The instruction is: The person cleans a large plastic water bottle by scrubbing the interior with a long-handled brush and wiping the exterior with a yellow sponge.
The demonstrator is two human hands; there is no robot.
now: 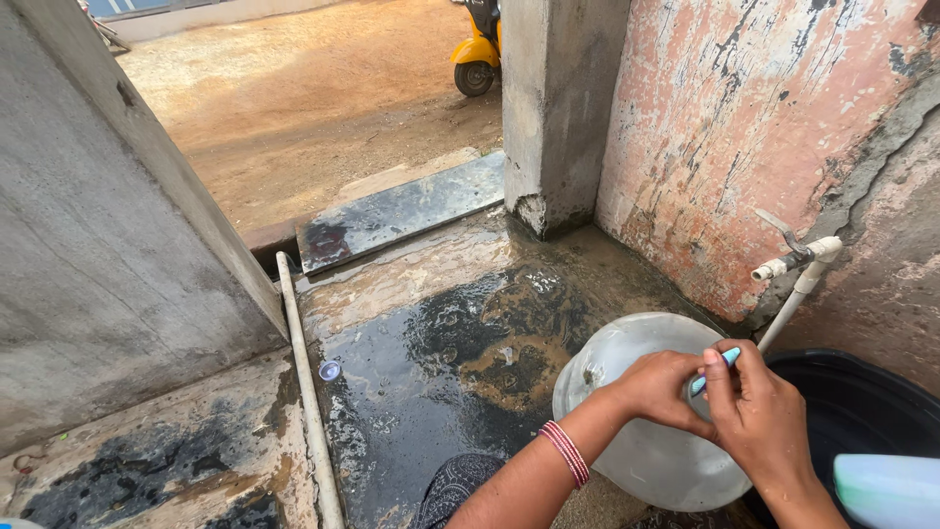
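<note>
While both hands (715, 392) pinch a blue stick (715, 370), a tap (798, 260) juts beside them.

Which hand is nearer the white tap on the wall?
Right. The right hand, holding a small blue thing with the left, sits just below and left of the tap. The left hand lies further left, over the translucent container.

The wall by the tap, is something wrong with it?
Yes. The pink wall behind the white tap is damaged: its paint is cracked and peeling in patches, showing grey underneath. The stone floor is also wet and stained.
</note>
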